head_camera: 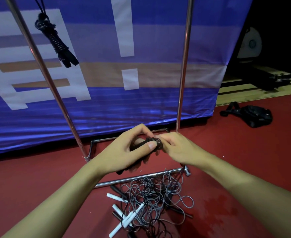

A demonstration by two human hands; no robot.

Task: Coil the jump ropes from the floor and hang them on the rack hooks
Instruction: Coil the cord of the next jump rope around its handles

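Tangled jump ropes (151, 201), grey and black cords with white and black handles, lie in a heap at the lower centre of the frame on the red floor (38, 186), just below both forearms. Above the heap, at mid-frame, the left hand (124, 152) curls round a black coiled rope (146, 143), thumb pressed on top of the bundle. Touching it from the right, the right hand (177, 148) pinches the end of the same coil with its fingertips. A chrome base bar of the rack (137, 178) runs across the floor between hands and heap, some cords draped over it. Two chrome uprights rise from there toward the top edge. In the upper left, one wound black rope (57, 40) hangs beside the left upright. Behind the rack stands a blue banner (141, 103) with white and tan blocks. At the right edge a black bag (251, 115) lies on the red floor, near a strip of pale wooden flooring (261, 93).
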